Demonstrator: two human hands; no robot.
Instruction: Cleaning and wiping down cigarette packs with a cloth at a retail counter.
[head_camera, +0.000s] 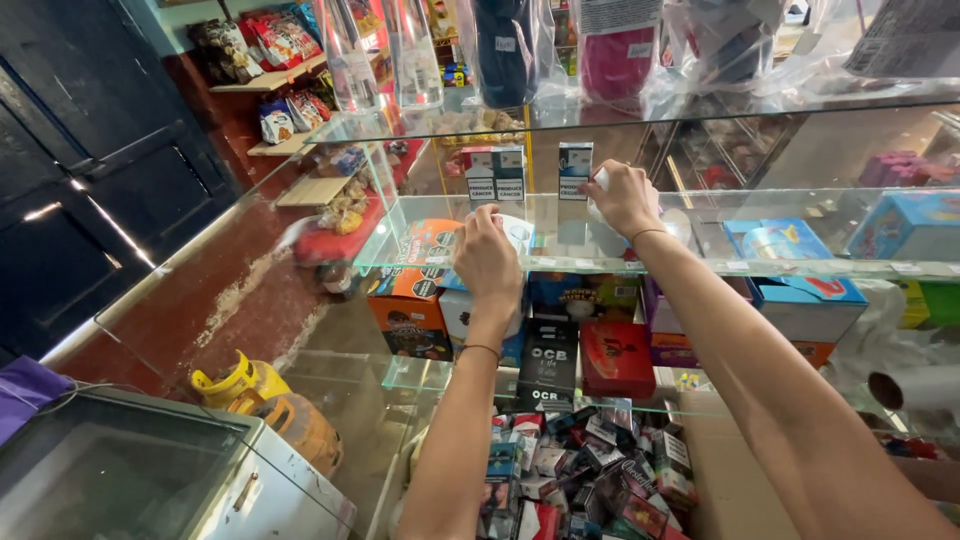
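Observation:
Both my arms reach into a glass display case. My left hand (487, 255) rests over a small white and blue pack (518, 232) on the middle glass shelf (560, 262), its fingers curled on the pack. My right hand (622, 197) is further back on the same shelf, closed around a small white object next to an upright white and blue pack (575, 170). Two more upright packs (493, 174) stand at the back, between and left of my hands.
Coloured boxes (410, 300) and a red tin (616, 357) sit on the lower shelf. Several small packs fill a box at the bottom (585, 465). Blue boxes (905, 225) lie to the right. Bagged items (505, 45) stand on top. A yellow canister (250, 395) stands outside.

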